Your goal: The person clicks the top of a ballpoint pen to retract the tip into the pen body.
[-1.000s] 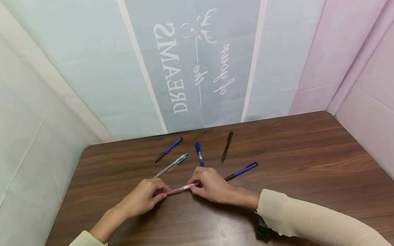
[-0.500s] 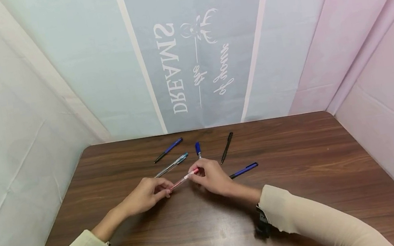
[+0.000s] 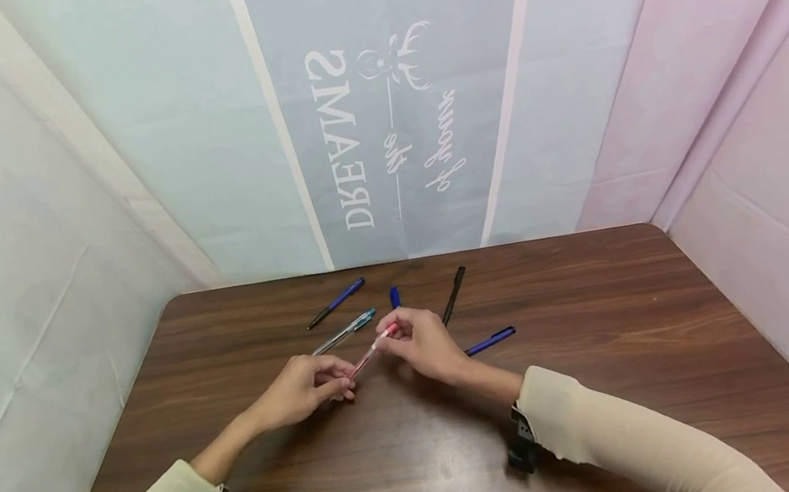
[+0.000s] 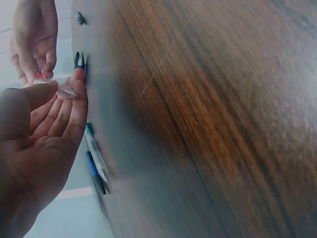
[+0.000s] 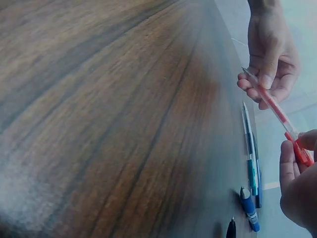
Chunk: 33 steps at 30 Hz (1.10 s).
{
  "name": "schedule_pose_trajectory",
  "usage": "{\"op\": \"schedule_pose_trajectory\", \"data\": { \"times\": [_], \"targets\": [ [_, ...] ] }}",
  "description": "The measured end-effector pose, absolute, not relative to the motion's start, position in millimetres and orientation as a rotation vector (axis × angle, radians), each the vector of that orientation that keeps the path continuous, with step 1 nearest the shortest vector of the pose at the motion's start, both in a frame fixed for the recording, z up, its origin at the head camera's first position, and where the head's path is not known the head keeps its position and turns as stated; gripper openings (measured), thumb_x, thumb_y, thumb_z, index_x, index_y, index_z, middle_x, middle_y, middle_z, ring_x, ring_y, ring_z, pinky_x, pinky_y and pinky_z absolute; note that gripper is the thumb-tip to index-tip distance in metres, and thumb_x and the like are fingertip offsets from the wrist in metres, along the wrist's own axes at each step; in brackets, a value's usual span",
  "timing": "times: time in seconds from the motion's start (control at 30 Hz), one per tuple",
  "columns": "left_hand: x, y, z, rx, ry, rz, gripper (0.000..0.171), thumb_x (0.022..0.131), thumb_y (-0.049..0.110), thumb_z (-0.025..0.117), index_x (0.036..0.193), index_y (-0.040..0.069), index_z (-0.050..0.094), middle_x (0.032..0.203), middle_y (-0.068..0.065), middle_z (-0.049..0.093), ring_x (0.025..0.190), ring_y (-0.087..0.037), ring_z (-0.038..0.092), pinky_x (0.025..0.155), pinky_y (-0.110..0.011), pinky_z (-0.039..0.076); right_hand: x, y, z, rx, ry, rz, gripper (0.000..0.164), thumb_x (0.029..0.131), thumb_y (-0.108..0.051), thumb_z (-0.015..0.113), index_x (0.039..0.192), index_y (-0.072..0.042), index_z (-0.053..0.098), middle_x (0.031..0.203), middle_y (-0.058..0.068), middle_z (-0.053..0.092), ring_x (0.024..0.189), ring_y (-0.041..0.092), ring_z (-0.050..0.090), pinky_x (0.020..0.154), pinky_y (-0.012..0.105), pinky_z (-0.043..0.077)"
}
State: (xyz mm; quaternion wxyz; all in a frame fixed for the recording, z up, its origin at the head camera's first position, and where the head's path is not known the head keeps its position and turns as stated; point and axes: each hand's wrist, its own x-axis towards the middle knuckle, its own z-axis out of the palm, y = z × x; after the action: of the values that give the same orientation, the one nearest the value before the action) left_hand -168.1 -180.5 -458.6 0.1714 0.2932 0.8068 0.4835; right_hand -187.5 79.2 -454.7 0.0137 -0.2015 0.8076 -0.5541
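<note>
A clear pen with red ink and a red clip end point(image 5: 280, 113) is held tilted between both hands, raised off the table. My left hand point(image 3: 308, 388) pinches its tip end between thumb and fingers; in the left wrist view the pointed tip point(image 4: 68, 92) sticks out past the thumb. My right hand point(image 3: 427, 346) grips the red end with thumb and fingertips, seen low at the right in the right wrist view. Just beyond the left hand lies a clear pen with a teal end point(image 3: 346, 330). A blue pen point(image 3: 395, 296) is partly hidden behind the right hand.
On the brown wooden table point(image 3: 611, 384) lie a blue and black pen point(image 3: 336, 303) at the back left, a black pen point(image 3: 454, 295) at the back right, and another blue pen point(image 3: 493, 340) beside the right wrist. A printed curtain point(image 3: 389, 154) hangs behind the far edge.
The red pen has risen from near the table and tilted more steeply, its red end going up and away with my right hand. My left hand has shifted slightly to the right.
</note>
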Motion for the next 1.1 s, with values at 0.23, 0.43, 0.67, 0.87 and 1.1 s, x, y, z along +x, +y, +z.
{"op": "schedule_pose_trajectory", "data": {
  "times": [0.23, 0.43, 0.67, 0.87, 1.1],
  "targets": [
    [-167, -175, -456, 0.753, 2.240, 1.422, 0.021, 0.104, -0.001, 0.063, 0.121, -0.012, 0.069, 0.101, -0.014, 0.079, 0.092, -0.029, 0.079, 0.076, -0.037, 0.065, -191, 77, -450, -0.574, 2.466, -1.809, 0.021, 0.093, -0.003, 0.080, 0.113, -0.001, 0.073, 0.095, 0.007, 0.079, 0.088, 0.017, 0.075, 0.077, 0.022, 0.060],
    [-168, -170, -457, 0.690, 2.163, 1.509, 0.022, 0.105, -0.003, 0.061, 0.123, -0.015, 0.066, 0.103, -0.017, 0.079, 0.096, -0.035, 0.078, 0.078, -0.036, 0.066, -195, 77, -447, -0.526, 2.345, -1.923, 0.029, 0.094, -0.002, 0.079, 0.121, 0.003, 0.071, 0.104, 0.017, 0.079, 0.094, 0.024, 0.077, 0.079, 0.022, 0.061],
    [-166, -160, -457, 0.623, 2.035, 1.645, 0.026, 0.104, -0.005, 0.060, 0.124, -0.022, 0.061, 0.107, -0.030, 0.076, 0.102, -0.046, 0.075, 0.084, -0.044, 0.065, -198, 75, -445, -0.467, 2.184, -2.034, 0.038, 0.097, 0.002, 0.074, 0.133, 0.005, 0.065, 0.114, 0.029, 0.075, 0.104, 0.034, 0.077, 0.085, 0.027, 0.063],
    [-164, -151, -458, 0.491, 1.953, 1.727, 0.029, 0.105, -0.003, 0.060, 0.126, -0.023, 0.059, 0.109, -0.032, 0.075, 0.106, -0.048, 0.074, 0.087, -0.043, 0.064, -201, 74, -446, -0.431, 2.048, -2.132, 0.046, 0.098, 0.007, 0.070, 0.143, 0.007, 0.058, 0.120, 0.036, 0.069, 0.113, 0.053, 0.069, 0.086, 0.032, 0.063],
    [-162, -140, -459, 0.351, 1.828, 1.822, 0.033, 0.104, -0.002, 0.063, 0.130, -0.022, 0.057, 0.113, -0.030, 0.075, 0.103, -0.028, 0.078, 0.090, -0.041, 0.063, -202, 74, -444, -0.424, 1.989, -2.165, 0.052, 0.098, 0.010, 0.067, 0.148, 0.006, 0.054, 0.126, 0.038, 0.066, 0.115, 0.052, 0.068, 0.086, 0.032, 0.063]
  ]
}}
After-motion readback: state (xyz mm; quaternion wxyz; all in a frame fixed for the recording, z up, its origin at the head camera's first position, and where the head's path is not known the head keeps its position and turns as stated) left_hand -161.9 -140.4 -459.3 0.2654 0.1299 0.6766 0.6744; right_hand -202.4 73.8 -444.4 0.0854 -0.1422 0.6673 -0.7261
